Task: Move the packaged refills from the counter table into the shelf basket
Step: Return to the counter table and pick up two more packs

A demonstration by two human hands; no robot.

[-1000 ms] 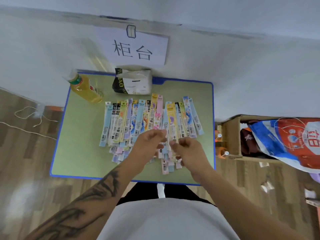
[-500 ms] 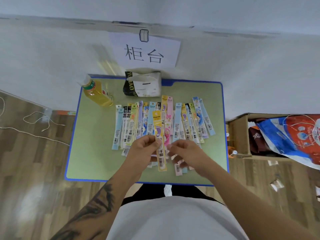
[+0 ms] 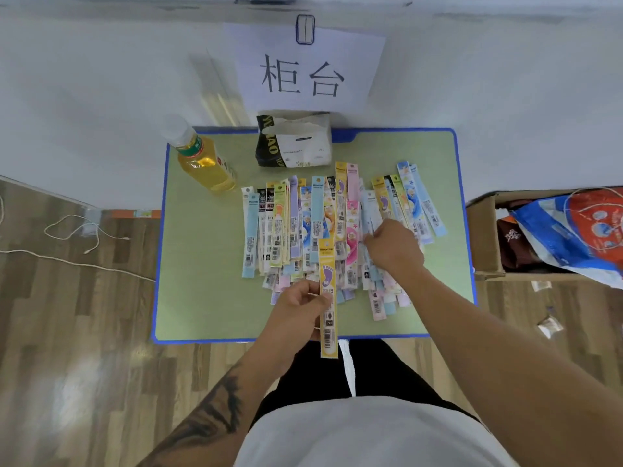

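Several long, colourful packaged refills lie side by side in a pile on the green counter table. My left hand pinches one yellow refill pack with a purple foot print, holding it upright above the table's near edge. My right hand reaches into the right part of the pile, its fingers curled round a pale blue pack. No shelf basket is in view.
A bottle of yellow drink stands at the table's back left, a tissue pack at the back middle below a paper sign. A cardboard box with bags sits right of the table. White cable lies on the wooden floor at left.
My left hand has drawn the yellow pack towards the near edge. My right hand let go of it and moved up and right into the pile.
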